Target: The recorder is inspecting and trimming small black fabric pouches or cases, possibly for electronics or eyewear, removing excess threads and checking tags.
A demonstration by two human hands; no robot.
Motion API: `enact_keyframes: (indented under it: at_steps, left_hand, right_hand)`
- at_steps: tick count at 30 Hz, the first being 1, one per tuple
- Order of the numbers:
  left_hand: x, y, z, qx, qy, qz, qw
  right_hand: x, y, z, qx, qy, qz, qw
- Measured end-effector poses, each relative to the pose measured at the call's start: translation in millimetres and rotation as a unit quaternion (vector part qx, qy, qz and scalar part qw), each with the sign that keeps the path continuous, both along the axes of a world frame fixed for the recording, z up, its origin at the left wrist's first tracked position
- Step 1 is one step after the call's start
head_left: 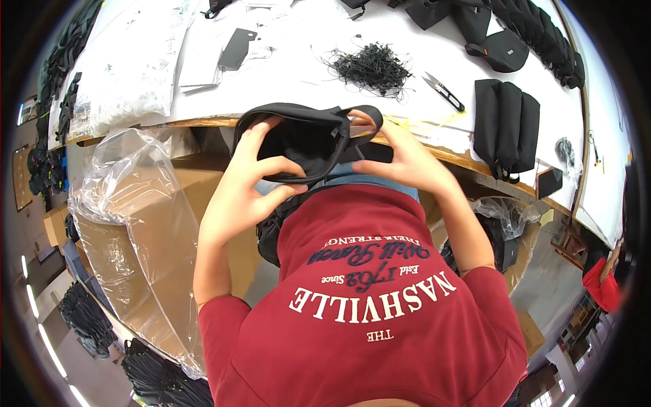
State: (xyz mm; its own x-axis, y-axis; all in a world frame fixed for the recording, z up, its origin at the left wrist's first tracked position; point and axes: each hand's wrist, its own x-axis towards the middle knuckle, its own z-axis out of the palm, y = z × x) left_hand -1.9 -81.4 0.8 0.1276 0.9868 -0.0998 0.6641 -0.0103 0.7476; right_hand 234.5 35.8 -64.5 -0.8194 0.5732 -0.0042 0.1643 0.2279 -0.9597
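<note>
In front of my body, at the table's near edge, I hold a black fabric pouch (293, 112) with its mouth spread wide and its dark inside showing. My left hand (261, 173) grips the pouch's left side; the thumb and a finger pinch the lower rim while other fingers reach inside. A short black strap loop (373, 115) sticks out at the pouch's right end. My right hand (407, 161) holds that end, its fingers passing through the loop and its thumb below. The right fingertips are partly hidden by the strap.
On the white table (291, 74) lie a heap of black cords (376, 69), thread snips (444, 92), stacked black pouches (505, 129), a grey card (237, 49) and a phone (549, 182). A plastic-covered carton (129, 230) stands at left. Someone's red sleeve (600, 281) shows far right.
</note>
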Motion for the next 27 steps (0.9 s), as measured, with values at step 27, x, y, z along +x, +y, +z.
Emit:
enact_keyframes:
  at_steps: [27]
  left_hand:
    - [-5,-38,-70,-0.235,-0.169,0.046,0.956]
  right_hand:
    - [30,42,-5,-0.429,0.153,-0.064,0.888]
